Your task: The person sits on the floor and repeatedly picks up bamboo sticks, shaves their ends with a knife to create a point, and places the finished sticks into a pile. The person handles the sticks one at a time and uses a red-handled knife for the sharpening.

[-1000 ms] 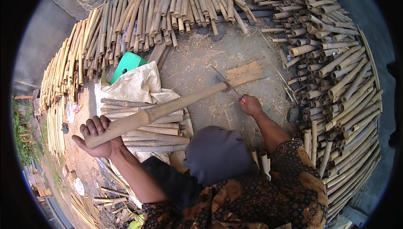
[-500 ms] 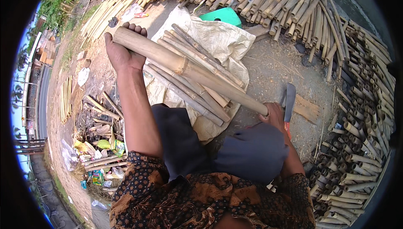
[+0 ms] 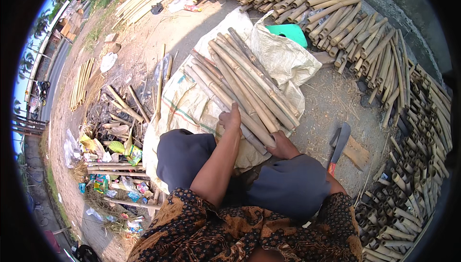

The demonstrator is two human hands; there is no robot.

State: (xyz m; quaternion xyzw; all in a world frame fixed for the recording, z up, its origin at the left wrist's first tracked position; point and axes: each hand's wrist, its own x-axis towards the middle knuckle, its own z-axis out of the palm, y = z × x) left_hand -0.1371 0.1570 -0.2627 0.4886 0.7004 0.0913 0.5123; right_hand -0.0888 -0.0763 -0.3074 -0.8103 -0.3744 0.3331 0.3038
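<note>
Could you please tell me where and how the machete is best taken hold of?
Probably by the red handle of the machete, with the right hand coming from the person's own side: the handle points back toward the right knee, while the blade points away. The knee may hide part.

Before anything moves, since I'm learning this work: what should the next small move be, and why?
Probably ease the right hand off the bamboo pole at its near end: that pole seems to lie lengthwise beside the other poles on the pale sack, with the left hand close alongside.
</note>
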